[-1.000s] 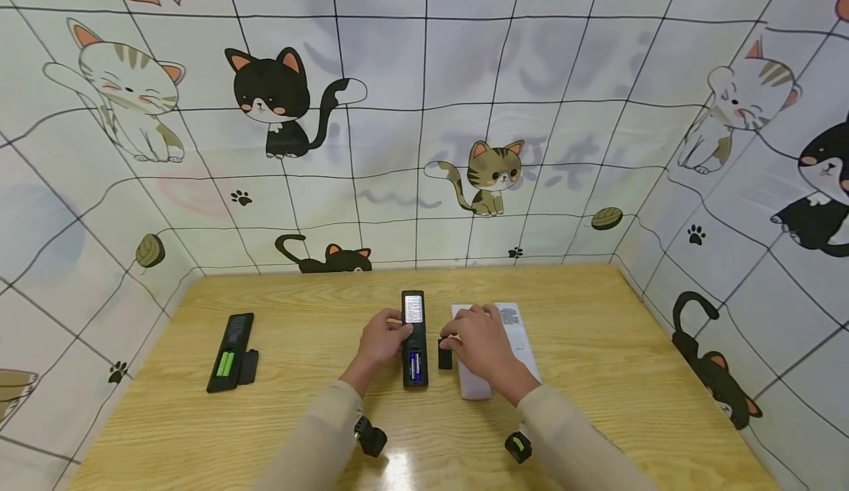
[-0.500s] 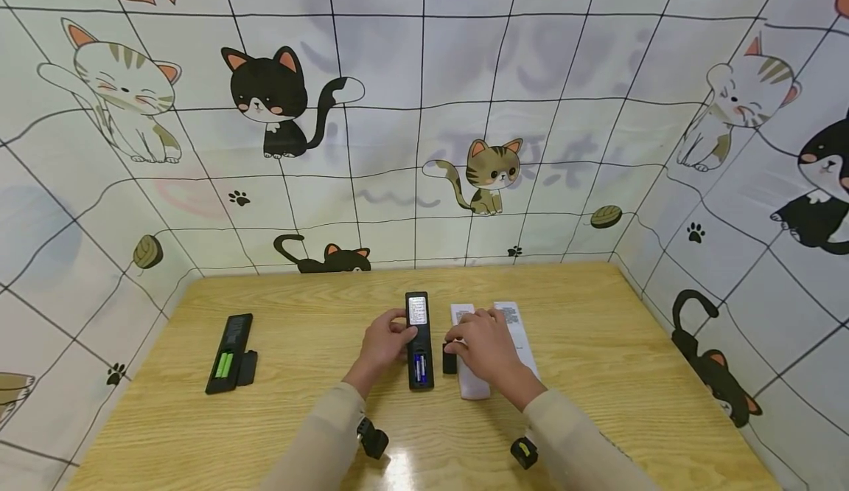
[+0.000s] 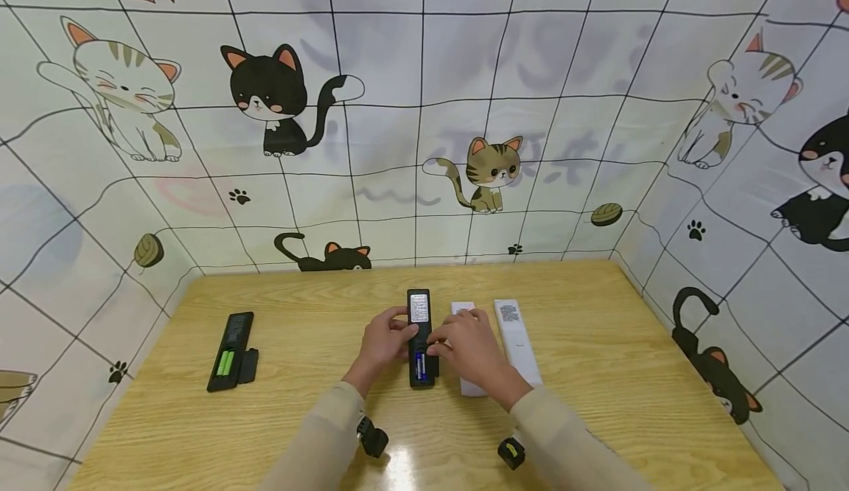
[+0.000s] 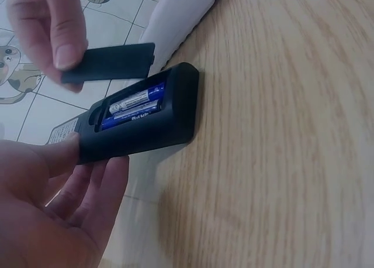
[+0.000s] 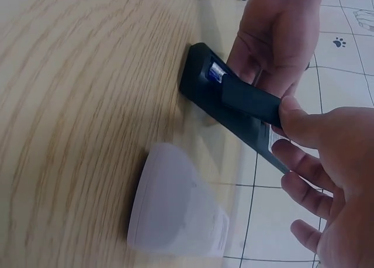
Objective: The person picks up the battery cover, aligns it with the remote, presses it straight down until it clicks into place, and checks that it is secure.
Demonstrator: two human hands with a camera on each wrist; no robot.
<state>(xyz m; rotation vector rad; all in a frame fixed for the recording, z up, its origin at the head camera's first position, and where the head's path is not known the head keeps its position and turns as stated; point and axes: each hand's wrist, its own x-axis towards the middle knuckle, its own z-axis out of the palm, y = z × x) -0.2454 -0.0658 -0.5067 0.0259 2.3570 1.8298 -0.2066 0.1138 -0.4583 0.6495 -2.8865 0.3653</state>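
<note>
A black remote control [image 4: 140,130] lies back side up at the middle of the table, two blue batteries [image 4: 137,101] showing in its uncovered compartment. My left hand [image 3: 385,340] grips it along its left side, thumb on top. Between thumb and fingers, my right hand [image 3: 471,347] pinches a black battery cover [image 4: 111,63]. In the left wrist view the cover hovers beside and above the compartment; from the right wrist it partly hides the batteries. Whether cover and remote touch, I cannot tell.
Two white remotes lie to the right: one [image 3: 472,388] partly under my right hand, the other [image 3: 520,343] farther right. At left lies another black remote [image 3: 237,330] with green batteries [image 3: 225,363], its loose cover [image 3: 248,366] beside it. Patterned cloth walls surround the wooden table [image 3: 318,299].
My right hand has moved left with the battery cover, from beside the white remote to over the black remote. My left hand has shifted slightly right with that remote.
</note>
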